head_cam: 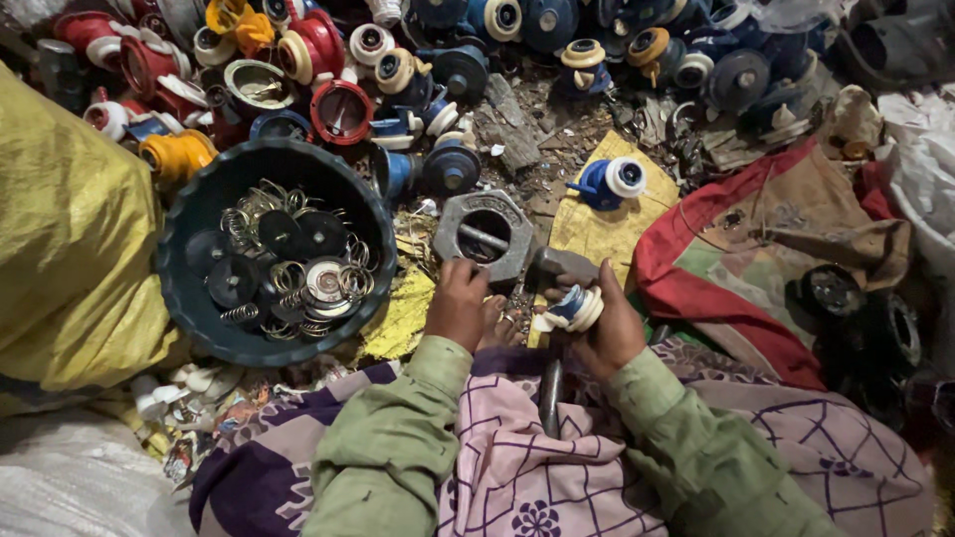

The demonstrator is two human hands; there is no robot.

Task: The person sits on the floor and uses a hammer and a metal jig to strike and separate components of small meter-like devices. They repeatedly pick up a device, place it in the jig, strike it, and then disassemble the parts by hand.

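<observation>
A person wearing green sleeves is sitting on the ground, looking down at both hands over a lap covered by pink and purple patterned cloth. The left hand point(459, 303) is resting against the near edge of a grey hexagonal metal block point(484, 235) with a round hole through it; its fingers are curling down onto the block, though it is hard to tell from this angle whether they are gripping anything. The right hand point(607, 323) is closing its fingers around a small blue and white plastic spool part point(574, 308), holding it just beside the block. A hammer head point(562, 265) is lying just above that hand, and a dark metal handle point(550, 396) is running down between the forearms.

To the left, a round dark green plastic tub point(195, 229) is holding metal springs point(290, 288) and black discs. A yellow sack point(70, 239) is pressing against the tub's left side. Across the top, a heap of red, blue, yellow and white plastic parts point(418, 60) is spreading over the dirty ground. One blue and white part point(610, 183) is sitting apart on a yellow sheet point(597, 234), near a red-edged cloth bag point(756, 259).
</observation>
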